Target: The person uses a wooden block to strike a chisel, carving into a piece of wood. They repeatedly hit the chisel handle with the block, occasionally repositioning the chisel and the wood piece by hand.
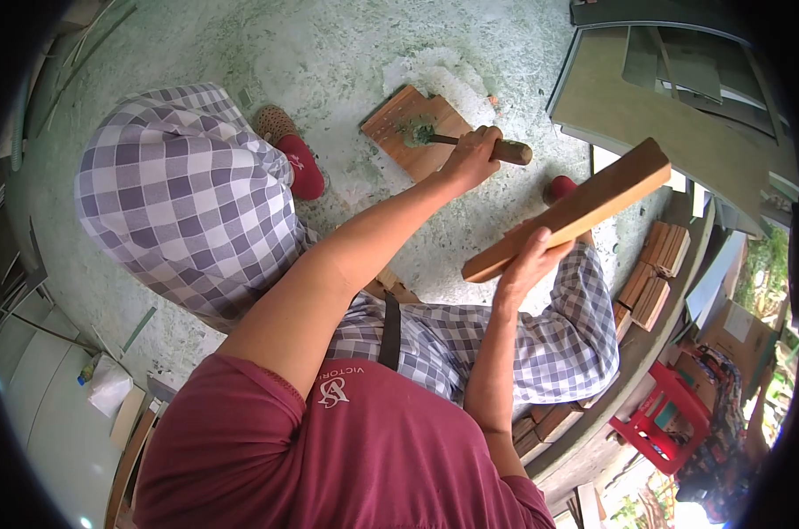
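Left hand [471, 157], fingers clenched round a wooden-handled brush [470, 141], presses its bristles onto the small wooden board [399, 132] on the floor [346, 53], upper centre. Right hand [527, 260] grips a long wooden plank [576, 207] at its lower end, its long axis slanting toward upper right, just right of the brush.

Floor: pale speckled concrete [346, 53], dusty, with scattered chips.
Upper right: grey flat panels [628, 106] stacked at the floor's edge.
Right: small wooden blocks [650, 282] piled on a curved ledge.
Lower right: red plastic stool [668, 414].
Light: daylight, bright outdoors at right.
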The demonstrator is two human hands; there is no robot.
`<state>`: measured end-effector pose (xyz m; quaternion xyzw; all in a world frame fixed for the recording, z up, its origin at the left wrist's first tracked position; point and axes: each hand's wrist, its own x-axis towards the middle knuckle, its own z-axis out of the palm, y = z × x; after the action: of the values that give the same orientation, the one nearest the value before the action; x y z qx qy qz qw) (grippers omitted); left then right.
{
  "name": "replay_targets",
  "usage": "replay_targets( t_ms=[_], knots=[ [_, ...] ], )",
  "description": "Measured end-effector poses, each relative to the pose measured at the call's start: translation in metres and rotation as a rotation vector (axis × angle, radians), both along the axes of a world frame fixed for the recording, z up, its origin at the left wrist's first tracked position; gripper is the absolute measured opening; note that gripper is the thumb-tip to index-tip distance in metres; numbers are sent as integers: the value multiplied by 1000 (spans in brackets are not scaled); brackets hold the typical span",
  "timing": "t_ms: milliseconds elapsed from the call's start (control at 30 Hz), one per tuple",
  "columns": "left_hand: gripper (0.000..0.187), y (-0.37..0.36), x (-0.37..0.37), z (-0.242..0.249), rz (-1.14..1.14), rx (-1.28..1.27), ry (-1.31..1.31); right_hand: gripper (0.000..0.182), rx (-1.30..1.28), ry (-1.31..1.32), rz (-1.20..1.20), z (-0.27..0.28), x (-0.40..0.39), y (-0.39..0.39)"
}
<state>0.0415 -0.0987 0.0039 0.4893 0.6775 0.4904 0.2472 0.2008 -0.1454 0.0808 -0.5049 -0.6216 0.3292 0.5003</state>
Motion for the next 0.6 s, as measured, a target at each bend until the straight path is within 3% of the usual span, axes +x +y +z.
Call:
replay_targets(
  t_ms=[33,133,267,333,433,533,600],
  knots=[
    [33,0,0,1,27,-1,-7,84,-281,2,25,11,-8,-11],
    [33,-4,-4,-5,34,33,76,72,-412,-221,168,2,-23,-12],
    [33,-2,-2,-14,24,31,134,65,-273,-107,89,18,-24,-9],
    [34,-4,3,-22,3,6,142,73,-297,34,46,27,-19,-9],
    [35,6,11,-26,16,33,201,73,-177,-37,-88,0,-19,-12],
    [38,0,7,-23,-38,-121,185,68,-458,-287,99,-2,-21,-11],
    [40,-9,0,-25,-92,-59,242,62,-477,-117,174,8,-16,-9]
  ],
)
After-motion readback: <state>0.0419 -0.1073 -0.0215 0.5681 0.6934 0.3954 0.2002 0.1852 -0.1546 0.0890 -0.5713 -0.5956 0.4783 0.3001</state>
